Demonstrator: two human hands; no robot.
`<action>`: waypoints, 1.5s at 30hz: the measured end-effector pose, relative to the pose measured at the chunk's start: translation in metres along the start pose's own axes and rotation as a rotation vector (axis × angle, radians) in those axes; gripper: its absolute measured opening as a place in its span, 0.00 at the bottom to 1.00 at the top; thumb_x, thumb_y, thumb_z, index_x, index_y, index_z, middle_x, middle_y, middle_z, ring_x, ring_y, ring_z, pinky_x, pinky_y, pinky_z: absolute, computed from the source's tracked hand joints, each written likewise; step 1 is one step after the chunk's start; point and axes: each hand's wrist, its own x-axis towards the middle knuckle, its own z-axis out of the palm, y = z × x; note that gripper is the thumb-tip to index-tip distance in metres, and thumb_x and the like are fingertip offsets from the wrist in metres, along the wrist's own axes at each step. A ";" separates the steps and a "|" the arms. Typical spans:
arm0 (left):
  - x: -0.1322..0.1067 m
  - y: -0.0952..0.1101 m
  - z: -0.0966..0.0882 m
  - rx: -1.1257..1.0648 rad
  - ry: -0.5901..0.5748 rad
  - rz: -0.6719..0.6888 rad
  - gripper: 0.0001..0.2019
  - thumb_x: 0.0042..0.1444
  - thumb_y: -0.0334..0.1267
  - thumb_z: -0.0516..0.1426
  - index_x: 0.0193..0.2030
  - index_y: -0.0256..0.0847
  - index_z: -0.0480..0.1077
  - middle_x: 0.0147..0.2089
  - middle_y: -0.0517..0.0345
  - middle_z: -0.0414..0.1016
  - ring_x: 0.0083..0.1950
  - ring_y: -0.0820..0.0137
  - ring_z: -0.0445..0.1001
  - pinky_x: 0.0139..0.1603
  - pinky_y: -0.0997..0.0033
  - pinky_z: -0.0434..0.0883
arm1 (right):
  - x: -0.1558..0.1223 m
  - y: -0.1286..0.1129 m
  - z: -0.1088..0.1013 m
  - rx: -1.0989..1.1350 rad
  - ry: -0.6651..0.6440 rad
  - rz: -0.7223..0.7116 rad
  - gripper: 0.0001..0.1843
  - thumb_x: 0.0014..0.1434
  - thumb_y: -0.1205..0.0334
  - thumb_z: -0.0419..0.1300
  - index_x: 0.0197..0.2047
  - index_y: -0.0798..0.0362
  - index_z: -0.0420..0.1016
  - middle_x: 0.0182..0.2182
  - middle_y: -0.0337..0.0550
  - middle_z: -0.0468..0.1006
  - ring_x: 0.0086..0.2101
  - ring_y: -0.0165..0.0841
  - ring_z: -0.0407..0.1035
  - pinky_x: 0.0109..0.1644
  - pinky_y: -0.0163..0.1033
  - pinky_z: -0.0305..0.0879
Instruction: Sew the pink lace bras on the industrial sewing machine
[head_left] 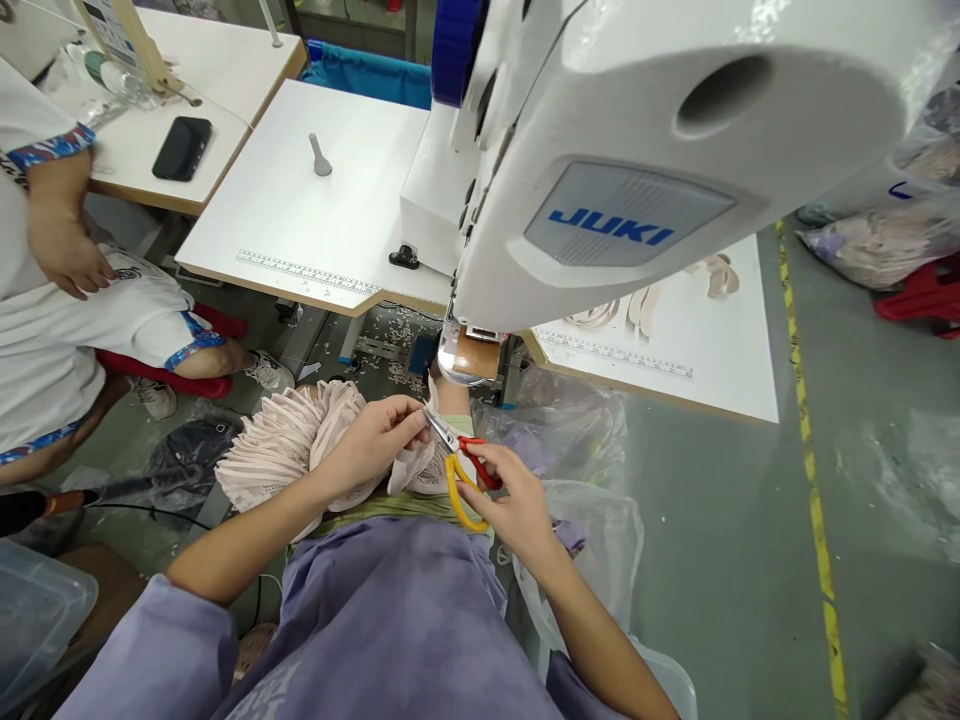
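Note:
Over my lap, my left hand pinches the edge of a pale pink fabric piece. My right hand grips scissors with one red and one yellow handle. The blades point up and left, their tips at the fabric by my left fingertips; whether they touch it I cannot tell. A thick bundle of gathered pale pink fabric pieces lies across my lap, left of the scissors and partly behind my left forearm.
A white JUKI sewing machine looms close above and right of my hands. Its white table bears printed rulers and pale strips. A seated person is at left. Plastic bags lie on the floor at right.

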 end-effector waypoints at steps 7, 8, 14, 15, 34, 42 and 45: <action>0.000 0.003 -0.001 0.019 0.053 0.024 0.15 0.66 0.47 0.56 0.35 0.38 0.71 0.32 0.59 0.74 0.31 0.73 0.70 0.34 0.75 0.67 | -0.012 0.001 -0.018 -0.059 0.000 0.090 0.16 0.65 0.53 0.61 0.54 0.46 0.78 0.45 0.46 0.82 0.30 0.33 0.74 0.36 0.41 0.74; 0.001 0.003 -0.003 0.042 0.065 0.048 0.15 0.66 0.47 0.56 0.35 0.38 0.72 0.32 0.59 0.75 0.33 0.72 0.71 0.35 0.74 0.68 | -0.014 0.005 -0.025 -0.079 -0.004 0.103 0.17 0.65 0.52 0.61 0.54 0.46 0.78 0.44 0.45 0.82 0.29 0.33 0.73 0.36 0.41 0.74; 0.003 -0.003 -0.016 0.483 0.201 0.201 0.12 0.66 0.43 0.53 0.46 0.41 0.75 0.32 0.59 0.77 0.33 0.70 0.72 0.34 0.74 0.66 | 0.010 0.054 -0.097 -0.364 0.056 0.266 0.23 0.61 0.41 0.61 0.51 0.47 0.81 0.35 0.45 0.82 0.27 0.36 0.72 0.29 0.40 0.68; 0.004 -0.003 -0.019 0.552 0.206 0.205 0.12 0.65 0.42 0.53 0.49 0.42 0.74 0.31 0.60 0.76 0.32 0.70 0.72 0.33 0.73 0.65 | 0.023 0.066 -0.111 -0.435 0.106 0.323 0.24 0.61 0.40 0.61 0.51 0.48 0.81 0.35 0.46 0.82 0.28 0.38 0.73 0.29 0.41 0.66; 0.009 0.024 0.024 0.951 -0.048 0.617 0.17 0.70 0.42 0.46 0.30 0.42 0.65 0.28 0.54 0.70 0.32 0.64 0.68 0.37 0.65 0.62 | 0.028 -0.007 0.001 0.330 -0.181 -0.010 0.50 0.51 0.22 0.58 0.65 0.51 0.66 0.57 0.57 0.75 0.56 0.49 0.71 0.58 0.52 0.71; 0.017 0.050 0.044 0.336 0.108 0.293 0.21 0.71 0.48 0.45 0.27 0.42 0.58 0.24 0.63 0.62 0.25 0.73 0.61 0.27 0.72 0.56 | 0.082 -0.035 -0.017 0.675 0.303 0.334 0.16 0.61 0.45 0.61 0.39 0.51 0.70 0.27 0.38 0.75 0.25 0.30 0.67 0.29 0.34 0.67; 0.024 0.051 0.035 0.390 0.201 0.283 0.16 0.69 0.48 0.49 0.41 0.40 0.73 0.26 0.62 0.68 0.26 0.72 0.64 0.29 0.73 0.59 | 0.112 -0.035 -0.037 0.521 0.311 0.303 0.13 0.59 0.50 0.63 0.34 0.51 0.70 0.22 0.35 0.71 0.23 0.27 0.63 0.27 0.32 0.61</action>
